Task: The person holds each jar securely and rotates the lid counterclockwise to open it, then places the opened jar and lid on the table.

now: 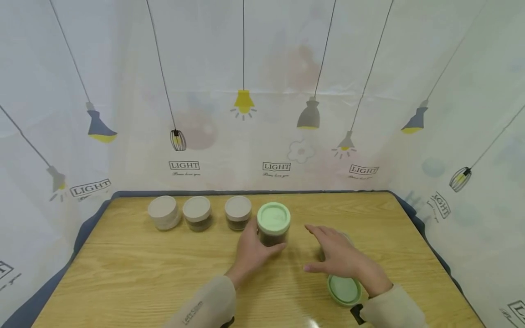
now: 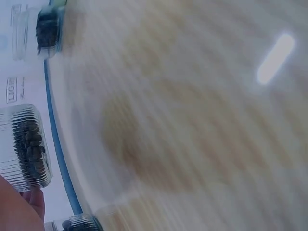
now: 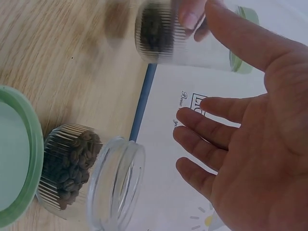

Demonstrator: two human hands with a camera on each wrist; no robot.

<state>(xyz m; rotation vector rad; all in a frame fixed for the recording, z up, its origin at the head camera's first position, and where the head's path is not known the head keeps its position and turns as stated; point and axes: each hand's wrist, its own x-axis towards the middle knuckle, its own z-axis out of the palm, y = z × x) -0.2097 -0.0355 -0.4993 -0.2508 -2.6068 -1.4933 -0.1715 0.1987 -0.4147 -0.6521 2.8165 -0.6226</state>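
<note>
our left hand (image 1: 252,251) grips the green-lidded jar (image 1: 273,221) above the desk (image 1: 123,278); our right hand (image 1: 338,255) is empty, fingers apart. caution: if we lower it carelessly, it may tip the open jar (image 3: 94,185), spilling beans (image 3: 73,168).

Your bare left hand (image 1: 253,250) is curved in a grip; your bare right hand (image 1: 339,253), nearer the right edge of the yellowish wooden desk (image 1: 135,273), has fingers (image 3: 209,128) extended, thumb (image 3: 255,43) spread apart.
</note>
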